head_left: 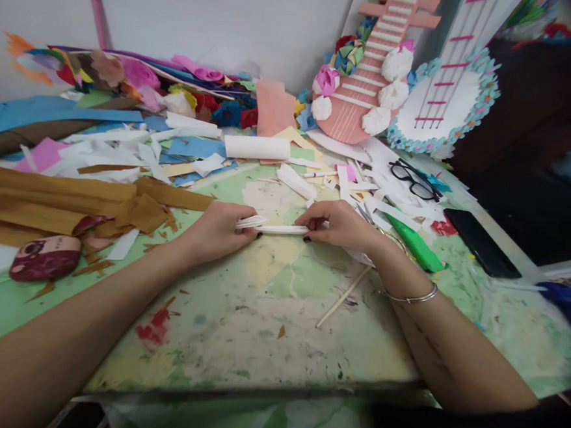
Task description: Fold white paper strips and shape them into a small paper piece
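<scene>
A folded white paper strip (pixel 279 228) lies flat on the paint-stained green table (pixel 259 316) between both hands. My left hand (pixel 218 230) pinches its left end, where the folds fan out a little. My right hand (pixel 341 223), with a metal bangle on the wrist, pinches the right end with fingers pressed down. Both hands rest on the tabletop. A thin wooden stick (pixel 343 297) lies just under my right wrist.
Brown crepe paper (pixel 71 199) and a painted stone (pixel 45 257) lie at left. Coloured paper scraps and flowers pile along the back. A white paper roll (pixel 257 147), glasses (pixel 412 178), a green marker (pixel 417 247), a black phone (pixel 479 242) and paper guitars (pixel 373 83) stand behind and right.
</scene>
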`<state>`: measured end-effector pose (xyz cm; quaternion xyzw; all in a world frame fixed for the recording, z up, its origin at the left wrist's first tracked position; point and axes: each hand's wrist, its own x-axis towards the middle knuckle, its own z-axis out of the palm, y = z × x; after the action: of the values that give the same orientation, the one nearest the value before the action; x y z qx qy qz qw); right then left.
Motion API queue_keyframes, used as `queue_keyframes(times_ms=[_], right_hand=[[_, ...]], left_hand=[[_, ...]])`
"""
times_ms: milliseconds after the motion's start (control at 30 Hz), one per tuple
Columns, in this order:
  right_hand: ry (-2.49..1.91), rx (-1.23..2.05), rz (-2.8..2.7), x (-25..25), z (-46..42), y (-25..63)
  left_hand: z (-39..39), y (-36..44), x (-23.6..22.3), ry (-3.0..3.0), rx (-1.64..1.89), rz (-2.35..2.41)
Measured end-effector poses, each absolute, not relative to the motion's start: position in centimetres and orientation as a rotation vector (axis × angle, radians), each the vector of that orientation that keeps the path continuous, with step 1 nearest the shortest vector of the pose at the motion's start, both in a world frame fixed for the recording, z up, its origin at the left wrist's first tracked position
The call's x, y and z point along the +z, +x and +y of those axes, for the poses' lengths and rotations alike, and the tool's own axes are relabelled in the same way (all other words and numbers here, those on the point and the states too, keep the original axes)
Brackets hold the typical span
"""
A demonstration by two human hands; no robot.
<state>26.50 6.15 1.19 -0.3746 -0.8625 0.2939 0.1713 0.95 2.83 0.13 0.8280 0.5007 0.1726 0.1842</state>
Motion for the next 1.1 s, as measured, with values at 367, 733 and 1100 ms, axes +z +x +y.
queue_keyframes(times_ms=[367,733,1100], right_hand=[[-1.055,0.695,-2.521,1.3,6.1,26.4],[-1.129,0.709,-2.497,1.3,6.1,26.4],[-1.035,0.527,-2.615,1.4,5.4,25.2]], left_hand=[[2.7,1.2,0.0,2.285,0.553,1.372],[2.9,1.0,-0.1,2.335,0.523,1.458],[2.7,1.4,-0.2,2.266,0.541,1.365]])
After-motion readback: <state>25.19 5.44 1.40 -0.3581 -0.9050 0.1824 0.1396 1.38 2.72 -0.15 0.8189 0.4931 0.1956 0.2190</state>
